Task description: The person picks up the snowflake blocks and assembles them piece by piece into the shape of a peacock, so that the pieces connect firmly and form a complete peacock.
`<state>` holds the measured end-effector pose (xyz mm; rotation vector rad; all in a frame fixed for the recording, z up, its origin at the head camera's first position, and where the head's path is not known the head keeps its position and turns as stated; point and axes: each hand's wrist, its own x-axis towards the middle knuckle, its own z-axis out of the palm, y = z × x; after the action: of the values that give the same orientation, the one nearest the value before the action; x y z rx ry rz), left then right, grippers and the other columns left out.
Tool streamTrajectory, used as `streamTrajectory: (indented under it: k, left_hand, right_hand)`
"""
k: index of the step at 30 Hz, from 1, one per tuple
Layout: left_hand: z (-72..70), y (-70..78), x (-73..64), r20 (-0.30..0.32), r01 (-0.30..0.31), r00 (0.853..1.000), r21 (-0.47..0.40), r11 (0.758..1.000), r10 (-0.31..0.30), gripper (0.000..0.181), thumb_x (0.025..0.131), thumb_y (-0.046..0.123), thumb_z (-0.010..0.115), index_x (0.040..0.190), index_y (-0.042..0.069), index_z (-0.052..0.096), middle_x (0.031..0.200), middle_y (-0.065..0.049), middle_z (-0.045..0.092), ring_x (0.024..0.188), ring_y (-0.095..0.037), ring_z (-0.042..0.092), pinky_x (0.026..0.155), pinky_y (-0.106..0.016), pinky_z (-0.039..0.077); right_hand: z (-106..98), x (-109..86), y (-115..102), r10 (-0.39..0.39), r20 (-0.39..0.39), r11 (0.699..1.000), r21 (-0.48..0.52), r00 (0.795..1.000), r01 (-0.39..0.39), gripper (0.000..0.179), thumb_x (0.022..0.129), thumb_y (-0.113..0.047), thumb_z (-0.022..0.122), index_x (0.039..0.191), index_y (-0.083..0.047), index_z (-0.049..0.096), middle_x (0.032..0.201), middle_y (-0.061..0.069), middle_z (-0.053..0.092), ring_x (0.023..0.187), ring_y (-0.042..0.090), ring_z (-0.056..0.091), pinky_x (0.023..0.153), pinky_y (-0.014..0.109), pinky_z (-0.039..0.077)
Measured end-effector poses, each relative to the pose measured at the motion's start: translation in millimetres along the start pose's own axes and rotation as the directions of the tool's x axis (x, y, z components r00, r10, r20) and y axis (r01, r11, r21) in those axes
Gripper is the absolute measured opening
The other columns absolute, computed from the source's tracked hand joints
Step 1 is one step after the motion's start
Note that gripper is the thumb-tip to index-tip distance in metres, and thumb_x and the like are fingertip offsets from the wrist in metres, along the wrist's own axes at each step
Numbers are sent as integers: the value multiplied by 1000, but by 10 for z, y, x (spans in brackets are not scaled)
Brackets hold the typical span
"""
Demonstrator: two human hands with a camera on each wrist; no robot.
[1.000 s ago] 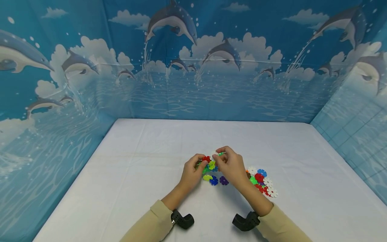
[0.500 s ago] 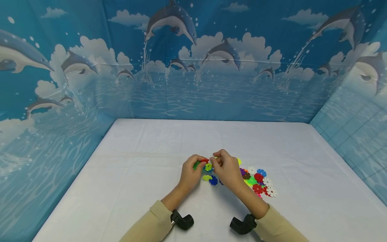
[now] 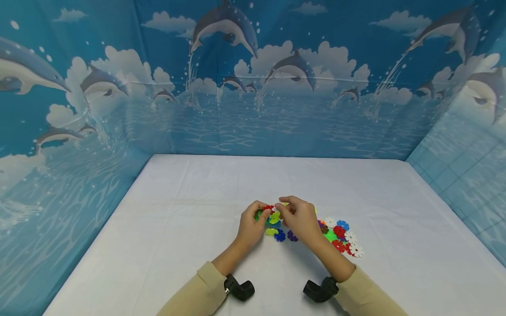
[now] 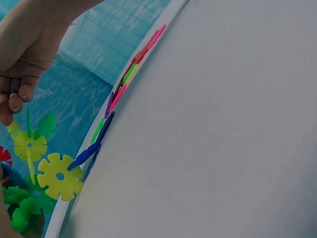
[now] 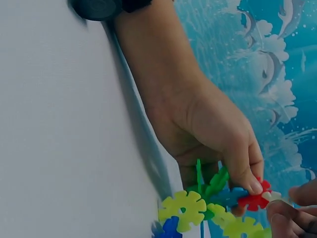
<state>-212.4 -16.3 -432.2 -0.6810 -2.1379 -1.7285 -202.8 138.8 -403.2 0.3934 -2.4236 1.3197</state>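
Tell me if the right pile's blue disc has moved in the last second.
No: against the table's far edge, the blue disc lies where it did.

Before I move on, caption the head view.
Left hand grips joined flower-shaped pieces, right hand beside them, more pieces nearby.

Left hand [image 3: 251, 226]: 1. Right hand [image 3: 303, 218]: 1. Sleeves [image 3: 194, 292]: 2. Wrist cameras [image 3: 241, 290]: 2. Table [image 3: 178, 237]: 1. Pile [image 3: 331, 235]: 1; in it, 1 blue disc [image 3: 342, 225], at least 3 white discs [image 3: 358, 252], at least 2 red discs [image 3: 338, 246]. Full disc count hidden by overlap.
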Motion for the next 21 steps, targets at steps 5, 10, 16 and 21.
streamTrajectory:
  k: [5, 10, 16, 21]
  left_hand:
    - [2, -26, 13, 5, 169, 985, -114, 979, -170, 12, 98, 2, 56, 102, -8, 60, 99, -19, 66, 84, -32, 63, 71, -22, 49]
    - [-18, -85, 40, -7, 273, 958, -276, 922, -286, 14, 98, 1, 55, 102, -12, 59, 100, -20, 63, 87, -41, 67, 71, -21, 52]
    - [48, -394, 65, -20, 307, 942, -362, 880, -336, 18, 99, 4, 55, 103, -13, 57, 99, -15, 61, 86, -34, 70, 74, -21, 54]
    - [38, -346, 77, 36, 361, 928, -338, 869, -372, 16, 99, 2, 53, 100, -13, 58, 95, -13, 61, 83, -31, 69, 70, -19, 52]
  right_hand:
    - [-126, 35, 61, 57, 39, 997, 50, 998, -59, 25, 96, -17, 64, 111, 3, 67, 67, 12, 66, 51, 25, 59, 49, 26, 50]
    - [-326, 71, 187, 127, 33, 990, 58, 991, -128, 21, 97, -15, 61, 104, 3, 67, 70, 18, 65, 52, 22, 57, 50, 27, 50]
    - [-581, 107, 424, 238, 47, 971, -26, 970, -237, 25, 98, -16, 59, 104, 7, 65, 73, 16, 65, 60, 28, 60, 53, 27, 51]
    - [-731, 98, 590, 317, 87, 946, -104, 945, -307, 28, 99, -18, 57, 108, 8, 64, 80, 15, 67, 67, 29, 60, 55, 30, 50]
